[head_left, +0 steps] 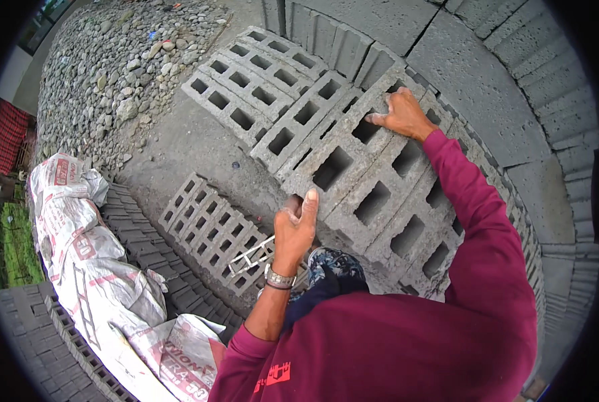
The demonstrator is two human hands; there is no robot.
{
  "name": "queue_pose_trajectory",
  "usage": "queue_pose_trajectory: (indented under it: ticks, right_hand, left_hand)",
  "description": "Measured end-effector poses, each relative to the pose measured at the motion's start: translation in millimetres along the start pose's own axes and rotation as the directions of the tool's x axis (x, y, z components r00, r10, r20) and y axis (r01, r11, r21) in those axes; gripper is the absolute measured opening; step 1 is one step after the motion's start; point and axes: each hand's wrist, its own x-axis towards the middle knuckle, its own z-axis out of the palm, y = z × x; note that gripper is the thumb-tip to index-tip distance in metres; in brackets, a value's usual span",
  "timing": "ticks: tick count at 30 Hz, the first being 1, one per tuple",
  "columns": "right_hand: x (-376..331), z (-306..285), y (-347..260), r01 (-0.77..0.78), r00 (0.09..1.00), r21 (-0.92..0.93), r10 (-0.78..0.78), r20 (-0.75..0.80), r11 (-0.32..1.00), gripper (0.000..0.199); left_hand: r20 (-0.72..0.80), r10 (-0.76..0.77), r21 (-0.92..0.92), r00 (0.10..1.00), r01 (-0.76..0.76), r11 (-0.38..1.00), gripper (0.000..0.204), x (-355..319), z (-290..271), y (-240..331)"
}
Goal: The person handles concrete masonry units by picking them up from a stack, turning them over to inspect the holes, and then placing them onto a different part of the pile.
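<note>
"So, where's the hollow block [351, 149]?"

"In front of the person, among the other grey blocks [388, 175], its openings facing up."

"And the right hand [403, 115]?"

"Clamped over the web toward the block's far end, thumb at the mouth of the middle opening."

"The left hand [296, 228]?"

"Just beside the near end, thumb raised, fingers folded out of sight. I can't tell whether it grips."

"What's around?"

"White sacks [108, 268] to the left, a gravel heap [122, 74] beyond, and a lower stack [209, 231] between."
</note>
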Motion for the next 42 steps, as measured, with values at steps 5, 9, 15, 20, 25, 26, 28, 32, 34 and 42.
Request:
queue_pose_trajectory:
  ticks: [5,9,15,20,25,26,28,32,34,42]
  right_hand:
    - [-37.7,-0.4,-18.8,0.017,0.872,-0.179,-0.102,-0.479,0.984,0.063]
    - [-120.3,-29.2,-124.1,-0.202,0.912,0.221,0.265,-0.313,0.954,0.061]
    - [-209.5,38.5,-186.9,-0.026,0.936,0.019,0.031,-0.349,0.999,0.063]
    - [-210.2,40.9,-184.5,-0.061,0.940,-0.002,0.057,-0.336,0.998,0.067]
    - [-206.5,55.8,-171.7,-0.034,0.937,0.056,0.051,-0.347,0.998,0.067]
    - [-206.7,54.5,-175.5,-0.033,0.935,0.069,0.055,-0.350,0.997,0.067]
    - [-219.9,51.3,-185.2,0.062,0.896,0.052,-0.032,-0.442,0.997,0.050]
    - [-239.1,63.7,-275.7,0.341,0.843,0.272,-0.165,-0.512,0.900,0.030]
    - [-251.6,96.4,-336.0,0.340,0.936,0.352,-0.276,-0.221,0.872,0.030]
    - [-249.5,405.0,-351.7,0.141,0.755,0.406,-0.364,0.546,0.903,0.030]
  left_hand:
    - [0.032,-0.110,-0.350,0.993,0.115,0.930,0.072,-42.9,-73.8,-84.0]
    - [-0.294,-0.389,-0.371,0.873,0.271,0.888,0.055,-124.2,-170.8,-241.5]
    - [-0.493,-0.593,-0.554,0.637,0.296,0.778,0.040,-240.1,-253.8,-358.3]
    - [-0.507,-0.597,-0.497,0.622,0.355,0.792,0.040,-279.8,-274.6,-364.9]
    - [-0.484,-0.618,-0.531,0.620,0.353,0.770,0.038,-304.6,-260.9,-376.4]
    - [-0.491,-0.622,-0.549,0.610,0.339,0.764,0.037,-306.8,-257.9,-375.3]
    - [-0.479,-0.612,-0.573,0.630,0.303,0.761,0.038,-310.7,-258.3,-370.2]
    - [-0.467,-0.605,-0.532,0.645,0.342,0.775,0.041,-310.4,-275.0,-376.6]
    - [-0.482,-0.640,-0.529,0.598,0.384,0.757,0.042,-307.0,-284.2,-381.9]
    - [-0.525,-0.575,-0.500,0.628,0.320,0.805,0.046,-205.6,-241.7,-436.8]
